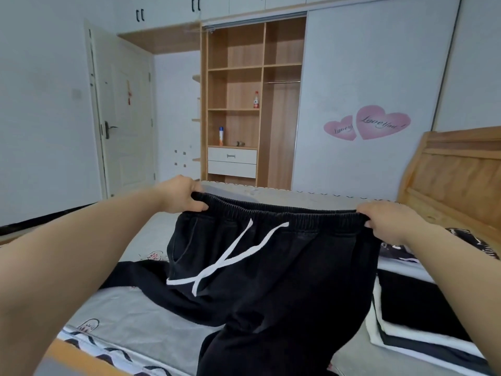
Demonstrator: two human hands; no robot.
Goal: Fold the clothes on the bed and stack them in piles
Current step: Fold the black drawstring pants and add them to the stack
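Black sweatpants (271, 280) with a white drawstring hang in front of me, held up by the elastic waistband above the bed (130, 316). My left hand (181, 195) grips the waistband's left end and my right hand (390, 222) grips its right end, stretching it flat. The pant legs trail down onto the grey bedcover, one spreading to the left. A stack of folded black and white clothes (417, 318) lies on the bed at the right, under my right forearm.
Another dark printed garment (471, 242) lies by the wooden headboard (455, 169) at the right. Across the room stand an open wooden wardrobe (244, 104) with bottles on its shelves and a white door (124, 118). The bed's wooden edge (76, 356) is at lower left.
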